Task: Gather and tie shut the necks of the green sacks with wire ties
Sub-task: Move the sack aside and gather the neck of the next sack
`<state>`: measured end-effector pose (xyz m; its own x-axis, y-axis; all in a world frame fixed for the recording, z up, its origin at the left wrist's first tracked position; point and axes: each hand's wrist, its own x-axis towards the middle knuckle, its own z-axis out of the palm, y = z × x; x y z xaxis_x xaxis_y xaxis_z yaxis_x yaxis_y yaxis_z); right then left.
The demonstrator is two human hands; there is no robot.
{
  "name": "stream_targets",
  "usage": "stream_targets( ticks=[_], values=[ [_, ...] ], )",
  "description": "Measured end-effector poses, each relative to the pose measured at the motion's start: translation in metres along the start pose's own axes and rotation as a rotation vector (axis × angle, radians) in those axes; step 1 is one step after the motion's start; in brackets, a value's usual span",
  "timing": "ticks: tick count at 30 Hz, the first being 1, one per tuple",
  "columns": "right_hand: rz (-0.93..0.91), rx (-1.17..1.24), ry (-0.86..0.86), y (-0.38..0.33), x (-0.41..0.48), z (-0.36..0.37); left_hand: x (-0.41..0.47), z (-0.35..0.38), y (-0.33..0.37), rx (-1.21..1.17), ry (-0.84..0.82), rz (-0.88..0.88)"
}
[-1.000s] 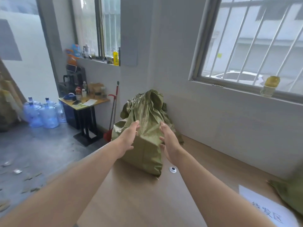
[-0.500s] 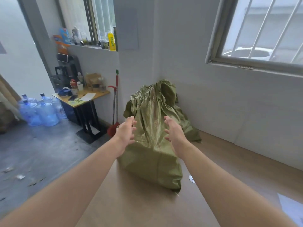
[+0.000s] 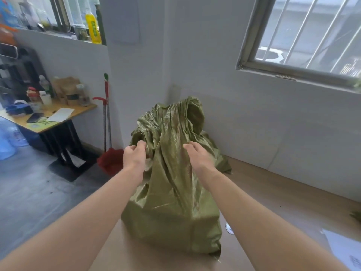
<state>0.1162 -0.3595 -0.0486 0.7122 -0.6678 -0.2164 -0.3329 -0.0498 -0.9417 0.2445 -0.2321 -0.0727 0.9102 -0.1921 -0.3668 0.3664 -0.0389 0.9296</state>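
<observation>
A: So, where is the green sack sitting?

B: Upright on the wooden surface, set toward the far wall. I'd guess that gives it something to lean on while the top is worked. Its neck is loose and crumpled, flopped over, and not tied.

A: And the hands?

B: One on each side of that neck. The left hand is at the left folds with its fingers curled in toward the thumb. I can't tell whether they pinch cloth, a wire tie or nothing. The right hand has relaxed fingers, slightly apart, holding nothing. It is touching the cloth on the right or just off it.

A: Why flank it like that?

B: Probably to sweep the slack in from both sides into one tight bunch that a tie can go round.

A: Any tie in sight?

B: None I can make out. A small round object lies just right of the sack's base, too small to identify.

A: Anything nearby to snag?

B: A red broom leans to the left, down on the floor and apart from the sack.
</observation>
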Motion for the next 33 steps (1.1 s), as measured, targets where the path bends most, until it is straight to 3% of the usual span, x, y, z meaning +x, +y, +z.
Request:
stream_targets(
  ticks=[4, 9, 13, 20, 26, 33],
  values=[
    [0.050, -0.052, 0.003, -0.004, 0.015, 0.019, 0.020, -0.002, 0.007, -0.163, -0.233, -0.149],
    [0.016, -0.081, -0.012, -0.019, 0.019, 0.030, 0.020, -0.010, 0.024, -0.021, -0.538, -0.070],
    [-0.001, -0.052, 0.022, -0.022, 0.006, 0.034, 0.004, -0.010, 0.032, 0.016, -0.590, -0.074],
    [-0.087, -0.036, 0.271, -0.024, -0.039, 0.025, -0.045, -0.014, 0.042, 0.069, -0.610, 0.079],
    [-0.269, 0.062, 0.316, -0.031, -0.088, -0.012, -0.106, -0.006, 0.056, 0.020, -0.703, 0.154],
    [-0.325, 0.189, 0.261, -0.035, -0.152, -0.084, -0.204, 0.020, 0.064, 0.004, -0.784, 0.225]
  ],
)
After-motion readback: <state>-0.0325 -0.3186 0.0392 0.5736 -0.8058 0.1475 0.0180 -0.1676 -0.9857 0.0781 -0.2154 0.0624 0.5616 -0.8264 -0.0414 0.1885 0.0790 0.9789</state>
